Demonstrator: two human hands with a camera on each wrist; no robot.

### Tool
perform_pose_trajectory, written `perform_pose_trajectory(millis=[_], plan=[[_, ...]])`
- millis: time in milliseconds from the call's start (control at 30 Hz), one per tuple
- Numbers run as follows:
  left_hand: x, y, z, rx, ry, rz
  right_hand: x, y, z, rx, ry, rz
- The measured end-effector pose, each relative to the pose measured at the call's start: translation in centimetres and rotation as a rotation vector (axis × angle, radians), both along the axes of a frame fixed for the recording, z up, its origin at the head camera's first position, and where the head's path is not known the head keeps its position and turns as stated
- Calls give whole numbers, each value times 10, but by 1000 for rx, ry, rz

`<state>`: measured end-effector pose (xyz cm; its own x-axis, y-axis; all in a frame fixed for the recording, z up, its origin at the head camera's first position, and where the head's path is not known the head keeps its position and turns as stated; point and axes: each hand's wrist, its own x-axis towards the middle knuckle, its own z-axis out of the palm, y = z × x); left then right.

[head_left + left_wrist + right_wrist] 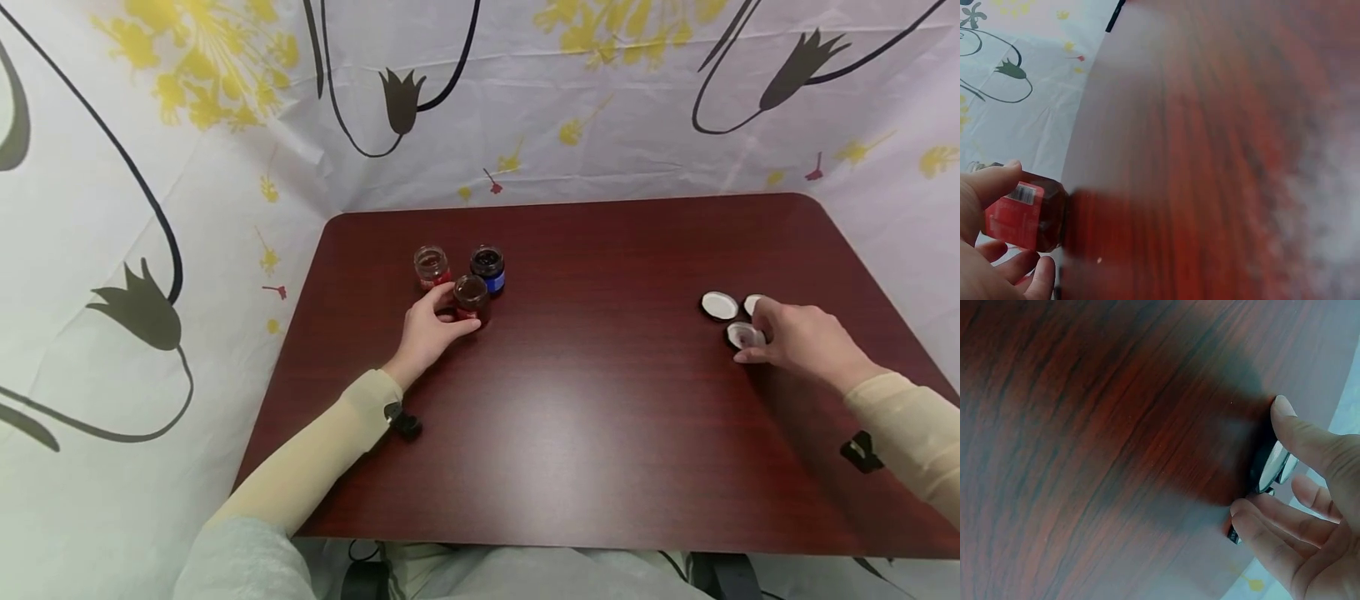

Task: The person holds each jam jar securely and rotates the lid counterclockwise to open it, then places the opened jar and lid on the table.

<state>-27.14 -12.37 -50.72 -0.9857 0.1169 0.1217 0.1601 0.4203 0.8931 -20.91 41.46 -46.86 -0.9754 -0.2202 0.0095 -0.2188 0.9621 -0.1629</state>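
Note:
In the head view my left hand (429, 332) grips a small dark glass jar (471, 293) with no lid on it. Its thumb lies along the red label, which shows a barcode in the left wrist view, where the jar (1022, 212) stands partly behind the thumb. Right behind it are a clear glass jar (432, 265) with red on its side and a dark jar with a blue label (491, 279), both open at the top. Off to the right, my right hand (806, 340) holds the nearest jar lid (742, 336) between thumb and fingers, white inside upward.
Two more white-lined lids lie beside the held one: a whole lid (719, 306) to the left and another (752, 304) partly hidden by the fingers. The dark red wooden table (570, 417) has rounded far corners. Patterned white cloth (615, 150) hangs behind it.

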Motion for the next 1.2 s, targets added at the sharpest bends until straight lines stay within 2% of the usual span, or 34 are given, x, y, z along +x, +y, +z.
perform_pose_trajectory(millis=[133,267,433,633,767,867,1033,1200], plan=[[3,-6,3,10,30,-10,1,-3,7,13,-30,-21],[9,-16,8,-23,75,-11,1,-12,20,6,-82,-91],[19,-29,23,-59,156,18,-6,-33,43,-26,-73,-141],[30,-36,52,-60,268,96,-22,-76,61,-60,8,-94],[37,-34,69,-69,329,130,-31,-111,68,-112,103,-45],[40,-31,79,-112,382,162,-37,-136,73,-164,177,-36],[48,-19,87,-241,427,208,-40,-171,77,-233,270,-32],[58,-2,90,-438,360,259,-40,-204,76,-262,370,32]])
